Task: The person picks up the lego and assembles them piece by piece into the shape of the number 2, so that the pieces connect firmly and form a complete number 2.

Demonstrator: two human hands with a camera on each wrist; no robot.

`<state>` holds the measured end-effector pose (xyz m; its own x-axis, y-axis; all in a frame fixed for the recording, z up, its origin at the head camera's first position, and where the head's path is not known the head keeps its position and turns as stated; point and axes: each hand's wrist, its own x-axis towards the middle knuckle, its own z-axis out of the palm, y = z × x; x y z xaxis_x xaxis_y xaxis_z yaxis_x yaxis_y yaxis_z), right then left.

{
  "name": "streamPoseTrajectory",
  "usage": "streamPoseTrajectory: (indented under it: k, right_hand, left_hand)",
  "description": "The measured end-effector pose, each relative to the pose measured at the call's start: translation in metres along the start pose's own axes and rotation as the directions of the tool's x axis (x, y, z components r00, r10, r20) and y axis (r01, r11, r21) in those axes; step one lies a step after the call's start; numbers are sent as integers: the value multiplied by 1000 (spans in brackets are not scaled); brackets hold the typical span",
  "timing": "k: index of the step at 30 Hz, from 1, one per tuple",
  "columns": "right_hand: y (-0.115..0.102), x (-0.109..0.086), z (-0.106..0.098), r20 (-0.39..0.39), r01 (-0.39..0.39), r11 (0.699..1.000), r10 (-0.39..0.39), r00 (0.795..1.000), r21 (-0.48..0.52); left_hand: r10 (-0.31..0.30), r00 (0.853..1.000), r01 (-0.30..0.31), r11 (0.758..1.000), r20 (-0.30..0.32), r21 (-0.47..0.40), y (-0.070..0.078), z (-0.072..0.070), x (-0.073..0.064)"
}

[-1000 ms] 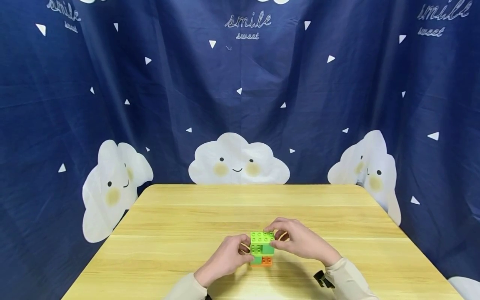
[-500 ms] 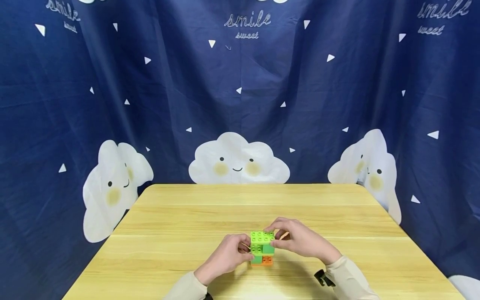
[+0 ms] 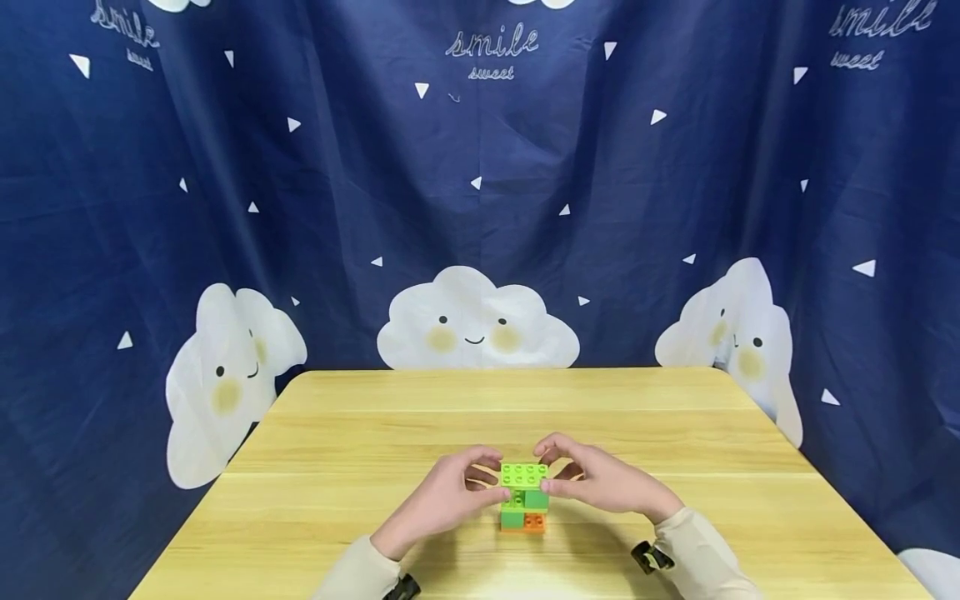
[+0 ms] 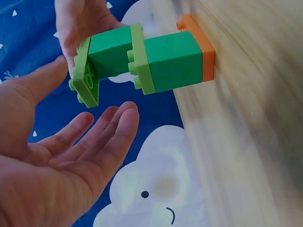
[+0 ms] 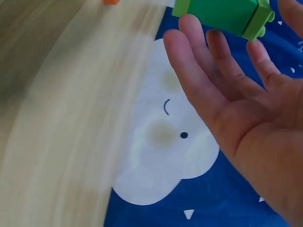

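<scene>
A small tower of toy building bricks (image 3: 524, 475) stands upright on the table. From the bottom it has an orange plate (image 4: 201, 45), a dark green block (image 4: 175, 59), a light green plate (image 4: 141, 61), another dark green block (image 4: 111, 49) and a light green studded plate (image 4: 85, 75) on top. My left hand (image 3: 448, 493) is at the tower's left, fingers spread and apart from the bricks in the left wrist view. On the right side, my right hand (image 3: 603, 479) has its thumb at the top plate's edge, its fingers loosely extended and holding nothing.
The wooden table (image 3: 360, 433) reaches back to a dark blue curtain (image 3: 480, 167) printed with white clouds. Black wrist straps (image 3: 651, 557) sit at the light sleeves (image 3: 701, 554).
My left hand has let go of the tower's lower left side and moved up and slightly away. My right fingers have loosened from the top plate. The tower stays in place.
</scene>
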<state>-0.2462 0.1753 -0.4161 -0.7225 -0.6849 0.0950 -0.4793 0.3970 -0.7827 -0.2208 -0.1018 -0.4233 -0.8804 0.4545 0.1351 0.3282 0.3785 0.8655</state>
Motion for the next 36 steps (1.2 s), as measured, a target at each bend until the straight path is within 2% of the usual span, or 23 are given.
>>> streamPoseTrajectory:
  k: [5, 9, 13, 18, 24, 30, 36]
  right_hand:
    - [9, 0, 1, 96, -38, 993, 27, 995, 113]
    - [13, 1, 3, 140, -70, 976, 42, 989, 205]
    - [15, 4, 4, 158, -86, 948, 39, 987, 306]
    - [16, 5, 4, 161, -85, 922, 25, 987, 377]
    - [16, 4, 4, 158, -71, 905, 4, 987, 420]
    - [15, 3, 5, 162, -90, 902, 23, 987, 422]
    - [14, 4, 5, 160, -79, 900, 11, 987, 428]
  left_hand:
    - [24, 1000, -24, 1000, -14, -4, 2, 0, 0]
    - [51, 999, -51, 998, -1, -42, -1, 1, 1]
    - [63, 998, -62, 995, 16, -77, -1, 1, 1]
    - [57, 998, -54, 995, 29, -88, -2, 2, 1]
    - [47, 998, -45, 996, 29, -82, -5, 5, 1]
    - [24, 999, -21, 997, 33, -77, -6, 7, 1]
    - [34, 999, -32, 996, 31, -88, -5, 6, 1]
